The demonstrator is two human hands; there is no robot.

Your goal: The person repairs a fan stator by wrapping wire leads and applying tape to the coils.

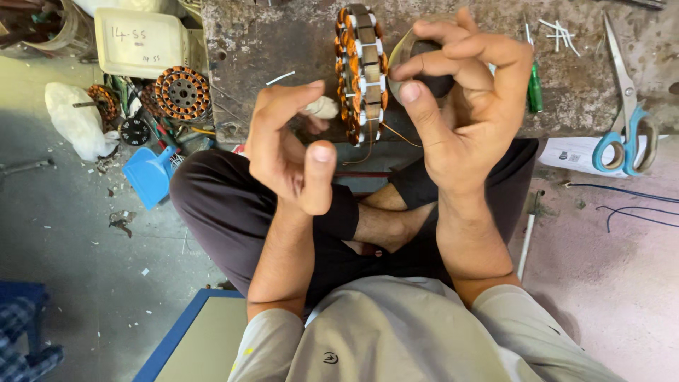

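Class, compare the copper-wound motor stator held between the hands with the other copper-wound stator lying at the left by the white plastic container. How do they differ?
The held copper-wound stator stands on edge, showing its rim; the left stator lies flat, showing its round face and centre hole. The held one sits at the stone slab between the left hand and right hand; the other rests untouched among floor clutter. Both carry orange-copper windings.

Top left, on the floor beside the table (269,42): a cream rectangular plastic container (141,41) with rounded corners and handwritten dark marks on its face. Right, below the table's edge: a flat white package (569,152) with small dark printed marks, partly under blue-handled scissors (626,124).
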